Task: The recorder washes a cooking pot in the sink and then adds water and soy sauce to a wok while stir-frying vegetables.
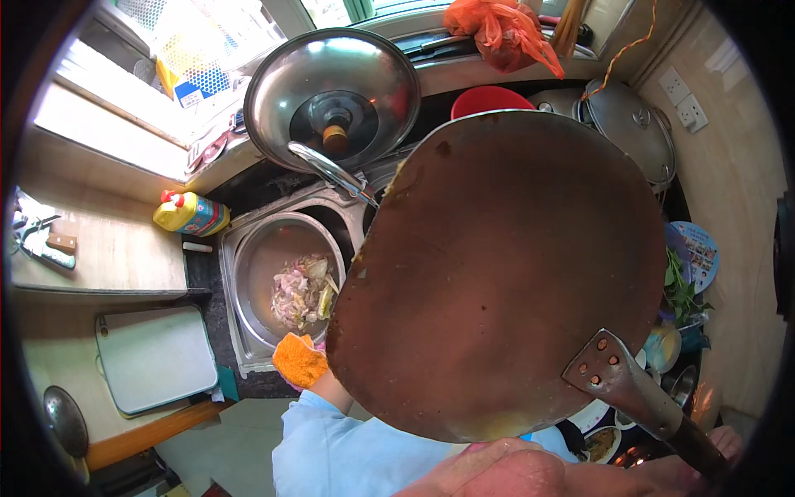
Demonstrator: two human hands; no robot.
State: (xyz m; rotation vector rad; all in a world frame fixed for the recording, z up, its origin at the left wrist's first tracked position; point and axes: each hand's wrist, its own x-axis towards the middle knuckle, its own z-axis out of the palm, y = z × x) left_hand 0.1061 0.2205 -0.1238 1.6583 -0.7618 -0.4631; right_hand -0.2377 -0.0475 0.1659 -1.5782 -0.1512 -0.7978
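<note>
My right hand [723,441], at the lower right edge, is shut around the dark handle [683,435] of a large metal wok [490,273]. The wok is tilted up close to me, its brown underside filling the middle of the view. My left forearm [329,390] reaches out of a light blue sleeve [323,435] beside the wok's lower left rim. An orange fluffy cloth [300,360] covers my left hand, so its fingers are hidden. Behind the cloth, a steel basin [248,255] holds water and pale, purplish food scraps [303,292].
The basin sits in a steel sink [231,310] with a chrome tap [329,169]. Behind stand a domed lid [273,93] and a red bowl [487,101]. A yellow bottle [186,214] and white cutting board [155,360] are left; a lidded pot [627,124] and leafy greens [677,286] are right.
</note>
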